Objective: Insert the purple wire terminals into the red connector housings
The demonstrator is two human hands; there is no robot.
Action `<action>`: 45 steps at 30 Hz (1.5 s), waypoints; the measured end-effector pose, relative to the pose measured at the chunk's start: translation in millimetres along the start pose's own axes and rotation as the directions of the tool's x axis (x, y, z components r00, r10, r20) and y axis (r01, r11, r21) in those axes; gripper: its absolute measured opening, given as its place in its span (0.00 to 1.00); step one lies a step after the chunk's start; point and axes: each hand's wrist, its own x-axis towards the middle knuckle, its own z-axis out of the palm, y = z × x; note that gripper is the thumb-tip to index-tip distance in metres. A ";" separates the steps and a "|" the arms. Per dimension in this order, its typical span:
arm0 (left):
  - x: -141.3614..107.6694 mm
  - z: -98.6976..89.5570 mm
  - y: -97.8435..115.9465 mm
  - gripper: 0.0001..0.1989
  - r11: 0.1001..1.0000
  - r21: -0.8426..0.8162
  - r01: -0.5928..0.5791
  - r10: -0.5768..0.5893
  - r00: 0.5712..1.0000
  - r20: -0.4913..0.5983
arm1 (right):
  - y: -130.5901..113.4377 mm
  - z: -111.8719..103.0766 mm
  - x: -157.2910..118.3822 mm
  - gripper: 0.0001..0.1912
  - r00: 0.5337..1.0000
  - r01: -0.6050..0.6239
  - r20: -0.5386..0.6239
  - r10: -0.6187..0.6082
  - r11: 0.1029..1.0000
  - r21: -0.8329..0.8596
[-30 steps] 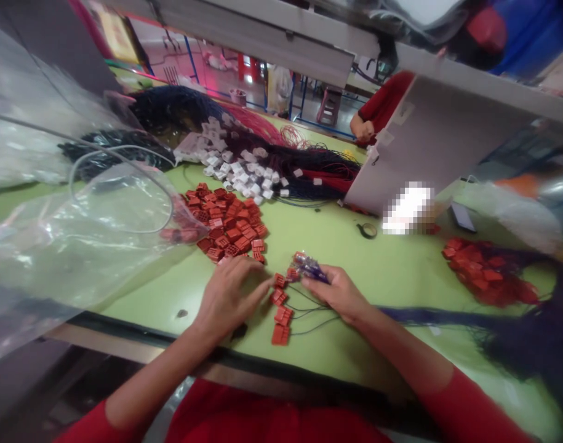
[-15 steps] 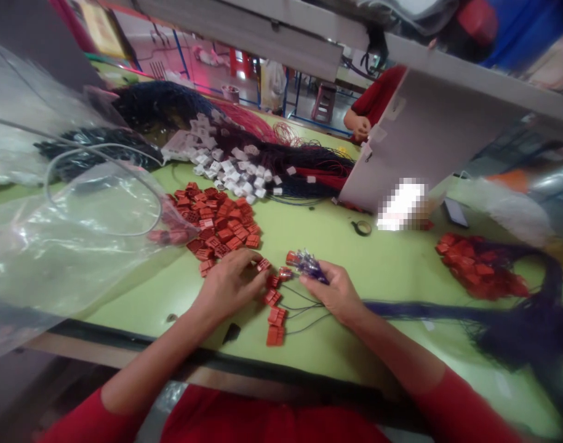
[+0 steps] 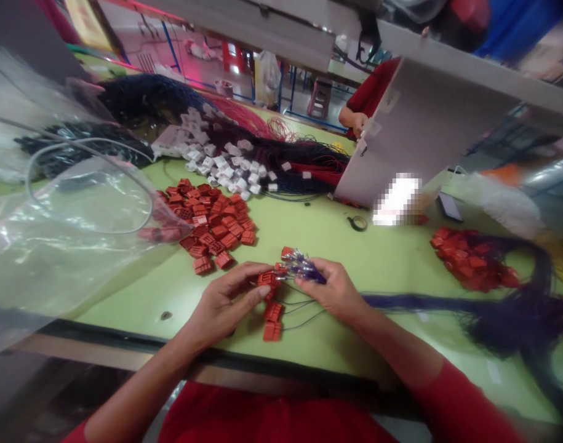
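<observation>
My left hand (image 3: pixel 230 296) pinches a red connector housing (image 3: pixel 266 279) between thumb and fingers, right beside the metal wire ends. My right hand (image 3: pixel 334 286) is closed around a bundle of dark purple wires (image 3: pixel 314 272) whose silvery crimped tips fan out to the left. Further red housings (image 3: pixel 272 330) hang on single wires or lie below my left hand, and one more shows just above the tips. Behind my left hand spreads a pile of loose red connector housings (image 3: pixel 216 215). The wires trail right from my right hand across the green table (image 3: pixel 318 234).
White connectors (image 3: pixel 230 169) on dark and red wires lie at the back. A clear plastic bag (image 3: pixel 78 246) covers the left. Black tape (image 3: pixel 357 223), a phone (image 3: pixel 450 207) and finished-looking red connectors (image 3: pixel 470 261) lie right. A grey panel (image 3: pixel 415 129) stands near another person's hand (image 3: pixel 357 123).
My left hand has brought the red housing from near the pile down and right to the wire tips. My right hand keeps its hold on the wires. The view has shifted slightly.
</observation>
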 end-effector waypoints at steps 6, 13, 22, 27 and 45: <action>2.1 3.4 2.5 0.12 0.994 0.060 -0.089 0.085 0.994 0.075 | 2.8 2.5 -1.5 0.08 0.999 0.030 0.029 -0.030 1.000 0.007; -0.1 18.6 0.9 0.12 0.991 0.023 -0.130 0.128 0.989 0.078 | 9.6 5.4 -2.5 0.07 0.996 0.058 0.060 -0.061 0.997 0.046; -8.1 -10.8 -3.7 0.16 0.888 0.441 -0.127 0.137 0.991 0.009 | 15.1 2.8 6.9 0.12 0.990 0.057 -0.134 -0.041 0.992 0.115; 1.5 -40.8 -19.7 0.16 0.470 0.876 0.106 0.176 0.962 -0.211 | 16.1 2.4 9.0 0.17 0.997 -0.041 -0.061 0.055 0.976 0.213; -1.7 2.2 0.1 0.21 0.941 -0.276 0.197 -0.233 0.967 -0.103 | 6.1 6.3 -0.4 0.15 0.995 -0.085 -0.037 0.091 0.984 0.154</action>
